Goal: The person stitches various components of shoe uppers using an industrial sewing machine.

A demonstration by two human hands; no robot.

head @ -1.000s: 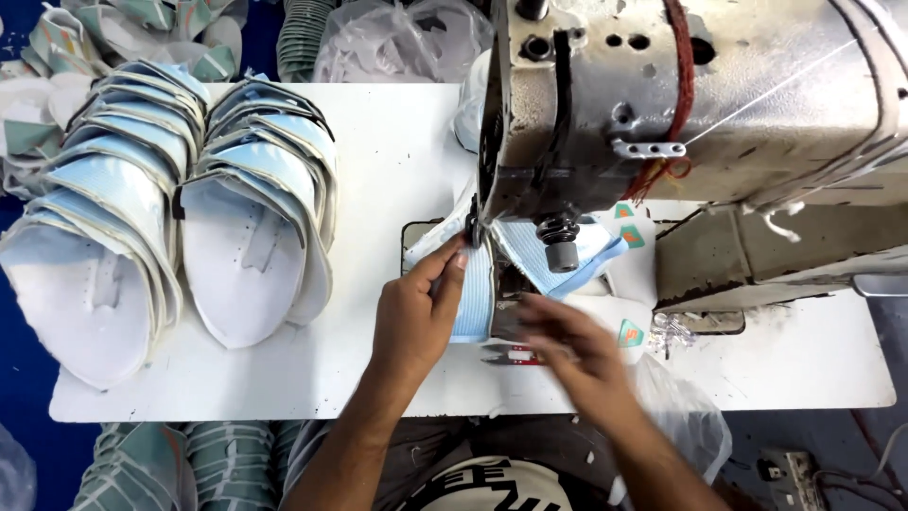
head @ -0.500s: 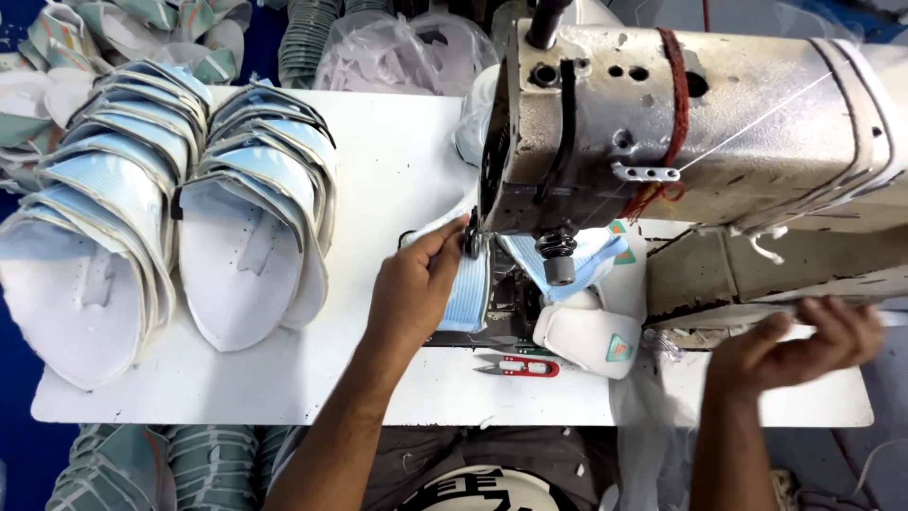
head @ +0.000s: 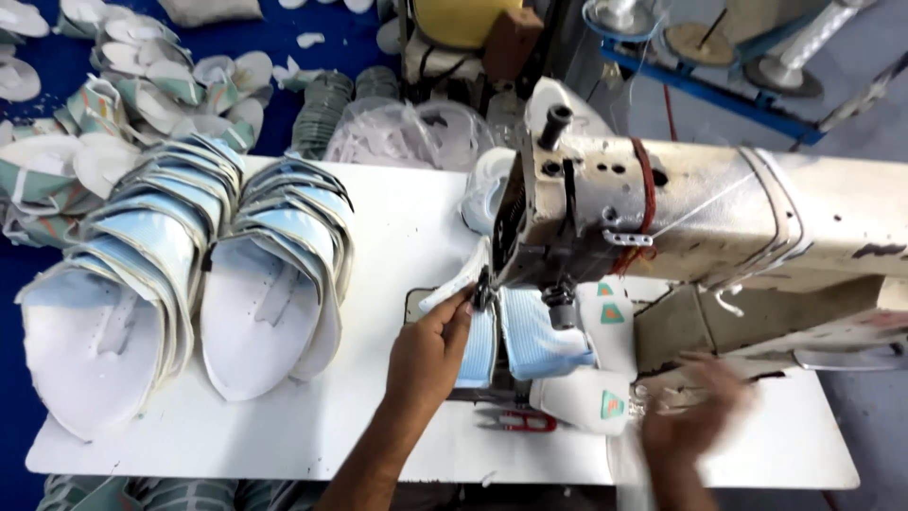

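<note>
My left hand point(head: 427, 358) pinches the light blue and white fabric shoe piece point(head: 530, 339) at the needle area of the worn cream sewing machine point(head: 681, 222). The piece lies curled under the machine head, with a white part carrying a small coloured patch point(head: 582, 399) hanging toward me. My right hand point(head: 695, 416) is blurred in motion at the table's front right, beside that white part; its fingers look spread and I see nothing in it. Red-handled thread snips point(head: 518, 422) lie on the table just in front of the piece.
Two fanned stacks of white and blue shoe pieces point(head: 236, 284) cover the left of the white table point(head: 397, 227). More pieces and bundles lie on the blue floor point(head: 142, 85) beyond. A blue stand with thread cones point(head: 719, 47) is at the back right.
My right hand left the fabric, swung out to the right, and now comes back toward the white part. My left hand stayed on the piece at the needle. The camera moved closer.
</note>
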